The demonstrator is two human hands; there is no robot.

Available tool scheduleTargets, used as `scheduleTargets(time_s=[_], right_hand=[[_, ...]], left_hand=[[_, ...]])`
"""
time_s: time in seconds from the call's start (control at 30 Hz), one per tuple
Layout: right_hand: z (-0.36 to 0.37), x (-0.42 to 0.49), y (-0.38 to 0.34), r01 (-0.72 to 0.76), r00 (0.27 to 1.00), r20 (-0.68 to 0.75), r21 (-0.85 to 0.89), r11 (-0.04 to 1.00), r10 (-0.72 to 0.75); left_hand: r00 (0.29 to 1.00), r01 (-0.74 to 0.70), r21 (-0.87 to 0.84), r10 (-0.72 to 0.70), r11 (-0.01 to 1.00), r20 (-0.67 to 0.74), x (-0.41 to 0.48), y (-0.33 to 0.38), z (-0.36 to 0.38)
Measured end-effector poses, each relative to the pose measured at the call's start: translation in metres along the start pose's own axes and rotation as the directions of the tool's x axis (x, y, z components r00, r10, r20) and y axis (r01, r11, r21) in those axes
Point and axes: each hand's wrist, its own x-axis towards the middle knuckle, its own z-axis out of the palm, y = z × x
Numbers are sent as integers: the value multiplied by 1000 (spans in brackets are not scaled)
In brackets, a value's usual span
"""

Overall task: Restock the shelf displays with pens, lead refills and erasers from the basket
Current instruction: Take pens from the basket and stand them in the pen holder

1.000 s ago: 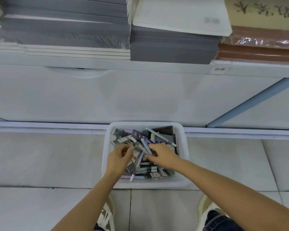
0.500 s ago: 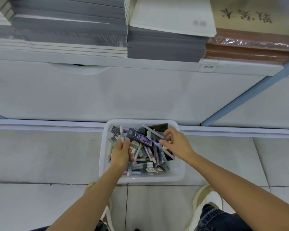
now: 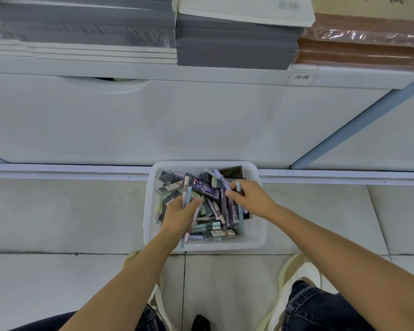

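Left grip (image 3: 181,212) clutches pens (image 3: 186,188), right grip (image 3: 250,199) pinches lilac pen (image 3: 221,179), over basket (image 3: 225,247) below notebooks (image 3: 234,44).

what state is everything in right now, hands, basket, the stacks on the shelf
left hand, grips a bundle of pens
right hand, pinches a purple pen and a blue pen
basket, on the floor, piled with loose stationery
grey stacks, lying flat on the shelf
brown stack, flat, wrapped in clear film
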Motion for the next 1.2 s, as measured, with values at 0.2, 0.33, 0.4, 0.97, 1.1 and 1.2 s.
scheduleTargets(time_s=[0.2,0.33,0.4,0.97,1.1,1.2], right_hand=[[6,1,-43,58,929,358,96,994,-89],[17,-1,-47,-2,929,357,260,966,-95],[15,2,-46,-40,958,281,334,942,-59],[57,-4,-17,33,989,147,-224,974,0],[85,-11,-10,196,974,204,-512,837,-103],[86,-5,-13,218,973,198,-621,753,-118]], left_hand=[[992,-124,-89,125,988,8,-3,16,20],[967,-172,-60,157,983,-201,0,15,10],[960,-144,-34,131,989,-249,3,14,0],[996,-86,112,89,990,-22,-2,-4,-29],[997,-50,228,61,972,-42,1,-18,-35],[997,-51,222,62,974,-43,1,-19,-33]])
